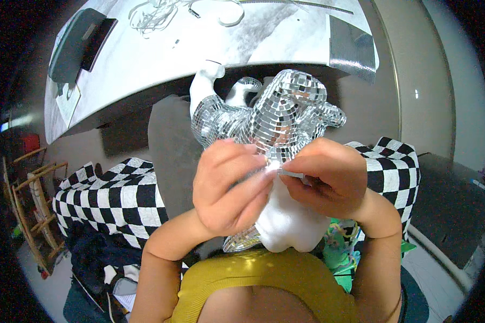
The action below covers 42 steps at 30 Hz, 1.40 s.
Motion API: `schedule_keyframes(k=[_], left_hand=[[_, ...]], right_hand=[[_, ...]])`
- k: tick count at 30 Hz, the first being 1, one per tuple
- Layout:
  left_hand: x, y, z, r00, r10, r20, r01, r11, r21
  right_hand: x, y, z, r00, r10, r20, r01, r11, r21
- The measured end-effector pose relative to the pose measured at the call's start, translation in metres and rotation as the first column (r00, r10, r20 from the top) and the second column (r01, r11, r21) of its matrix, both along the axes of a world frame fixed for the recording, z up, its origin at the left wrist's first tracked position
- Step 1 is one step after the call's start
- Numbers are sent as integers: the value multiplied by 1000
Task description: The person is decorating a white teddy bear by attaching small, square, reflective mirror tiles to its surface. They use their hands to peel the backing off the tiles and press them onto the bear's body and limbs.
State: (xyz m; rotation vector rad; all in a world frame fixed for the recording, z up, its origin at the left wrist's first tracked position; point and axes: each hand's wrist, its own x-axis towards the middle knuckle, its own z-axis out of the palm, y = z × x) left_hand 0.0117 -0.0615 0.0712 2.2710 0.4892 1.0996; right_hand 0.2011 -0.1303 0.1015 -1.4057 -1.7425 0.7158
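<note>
In front of my chest lies a white animal-like figurine (293, 226), largely covered in small square mirror tiles (277, 117). Its near part and some of its limbs show bare white. My right hand (327, 177) pinches a narrow pale strip (293, 174) against the border between tiles and white surface. The fingertips of my left hand (230, 181) meet at the strip's other end, where a bright glare hides what lies between them. Both hands hover close together over the figurine's middle.
A marble-patterned table (210, 44) stands ahead, bearing a tangle of pale strips (151, 16), a sheet of mirror strips (351, 44) at the right edge, and a dark grey case (74, 44) at left. Black-and-white checkered cloth (113, 198) lies on both sides. A wooden frame (34, 194) stands far left.
</note>
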Motion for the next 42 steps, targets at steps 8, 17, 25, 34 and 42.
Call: schedule_keyframes(k=[8, 17, 25, 34, 42], left_hand=[[2, -3, -4, 998, 0, -66, 14, 977, 212], [3, -3, 6, 980, 4, -197, 54, 957, 285], [5, -1, 13, 966, -6, -258, 79, 959, 271], [5, 4, 17, 945, -27, -327, 147, 925, 349], [7, 12, 21, 922, -56, -383, 230, 875, 426]], right_hand=[[8, -6, -8, 1000, -26, 1, 26, 989, 149], [23, -10, -15, 996, -26, 81, 11, 984, 177], [31, -16, -15, 995, -48, 92, 35, 989, 143], [35, -20, -23, 998, 33, 46, -41, 982, 183], [40, -23, -26, 978, 25, 208, -73, 971, 227]])
